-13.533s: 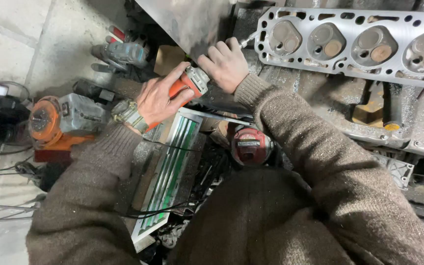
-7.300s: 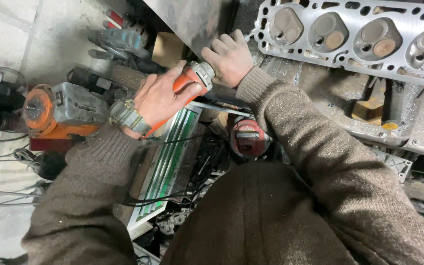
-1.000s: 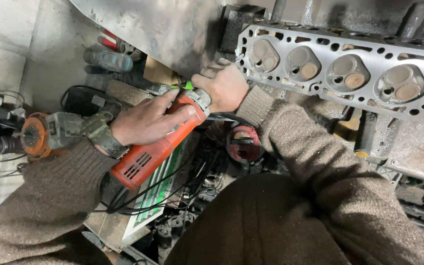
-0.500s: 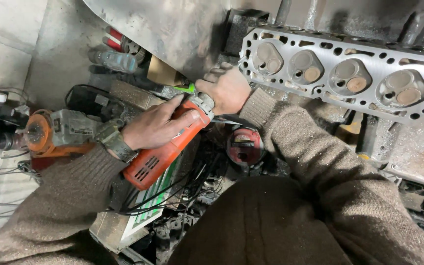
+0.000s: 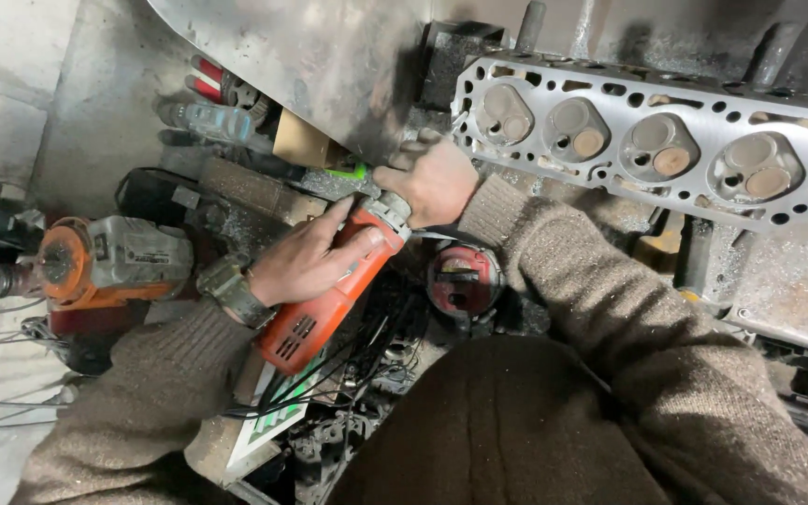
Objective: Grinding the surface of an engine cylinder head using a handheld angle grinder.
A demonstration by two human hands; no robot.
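A grey cylinder head lies along the counter's far right edge. Beside it, the left hand wraps its fingers closed around an orange angle grinder; the right hand clasps the grinder's front end.

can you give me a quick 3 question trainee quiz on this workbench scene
1. True or false: the left hand grips the orange power tool by its body.
2. The right hand is at which end of that tool: A) nose end, B) vented rear end, C) cable?
3. How many combustion chambers show on the cylinder head?

Key: 1 true; 2 A; 3 four.
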